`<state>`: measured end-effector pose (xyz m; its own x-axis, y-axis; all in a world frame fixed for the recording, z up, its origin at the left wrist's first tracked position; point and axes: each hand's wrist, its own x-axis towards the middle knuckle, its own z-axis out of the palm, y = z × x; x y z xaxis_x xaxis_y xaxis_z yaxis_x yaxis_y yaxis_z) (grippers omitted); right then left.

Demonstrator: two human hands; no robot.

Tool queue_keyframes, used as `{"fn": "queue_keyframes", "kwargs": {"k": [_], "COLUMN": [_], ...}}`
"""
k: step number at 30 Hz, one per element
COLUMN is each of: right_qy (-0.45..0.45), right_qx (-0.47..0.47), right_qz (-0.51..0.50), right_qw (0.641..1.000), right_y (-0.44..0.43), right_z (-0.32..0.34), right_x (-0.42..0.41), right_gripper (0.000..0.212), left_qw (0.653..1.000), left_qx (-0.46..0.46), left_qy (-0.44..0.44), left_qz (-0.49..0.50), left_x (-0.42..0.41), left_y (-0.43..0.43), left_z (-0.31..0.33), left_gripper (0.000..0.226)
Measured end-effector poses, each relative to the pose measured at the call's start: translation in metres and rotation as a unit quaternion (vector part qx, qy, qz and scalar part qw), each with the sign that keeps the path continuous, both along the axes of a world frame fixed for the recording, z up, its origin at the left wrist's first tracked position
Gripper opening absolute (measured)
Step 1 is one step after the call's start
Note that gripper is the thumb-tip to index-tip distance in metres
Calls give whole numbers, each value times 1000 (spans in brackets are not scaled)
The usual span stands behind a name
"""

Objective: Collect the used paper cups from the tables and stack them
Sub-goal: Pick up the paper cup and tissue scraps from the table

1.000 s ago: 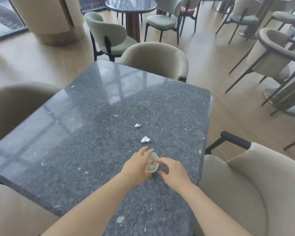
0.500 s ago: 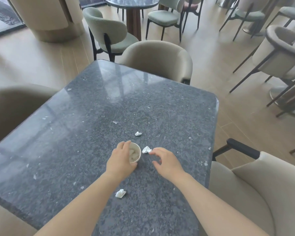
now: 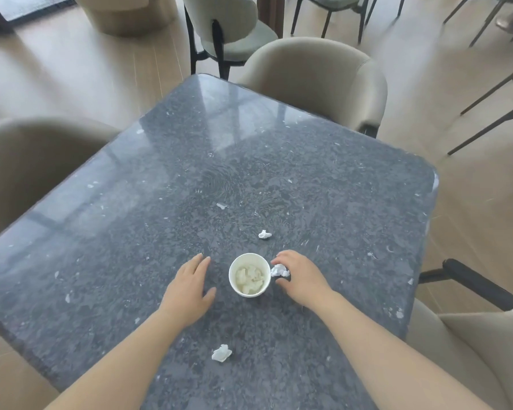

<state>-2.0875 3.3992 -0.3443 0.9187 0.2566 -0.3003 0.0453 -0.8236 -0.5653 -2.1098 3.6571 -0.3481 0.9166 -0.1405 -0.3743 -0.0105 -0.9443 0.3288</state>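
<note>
Café or canteen seating area, indoors. A dark speckled stone table [image 3: 249, 161] is set with upholstered beige armchairs [image 3: 323, 81] on several sides. Beyond the fingertips [image 3: 203, 258], more chairs [image 3: 228, 31] on thin dark legs are ranged around another table's pedestal over pale wood flooring [image 3: 71, 69]. Just beside the fingers a used paper cup [image 3: 250, 274] stuffed with crumpled paper is seen, and tissue scraps [image 3: 264, 234] are scattered on the tabletop near them.

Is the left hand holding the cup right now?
No. The left hand lies open on the table, apart from the cup, with bare tabletop showing between them.
</note>
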Motion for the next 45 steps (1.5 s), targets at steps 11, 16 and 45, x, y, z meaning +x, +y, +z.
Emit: {"fn": "queue_keyframes", "kwargs": {"k": [11,16,45], "right_qy": [-44,-84,-114], "right_qx": [16,11,108], "right_qz": [-22,8,-24], "right_qw": [999,996,987], "right_y": [7,20,29], "right_z": [-17,-20,84], "right_x": [45,70,19], "right_gripper": [24,29,8], "left_qw": [991,992,991], "left_qx": [101,99,54], "left_qy": [92,84,113], "left_qz": [7,5,-45], "left_x": [14,12,-46], "left_y": [-18,-18,-23], "left_z": [-45,-46,3], "left_gripper": [86,86,61]}}
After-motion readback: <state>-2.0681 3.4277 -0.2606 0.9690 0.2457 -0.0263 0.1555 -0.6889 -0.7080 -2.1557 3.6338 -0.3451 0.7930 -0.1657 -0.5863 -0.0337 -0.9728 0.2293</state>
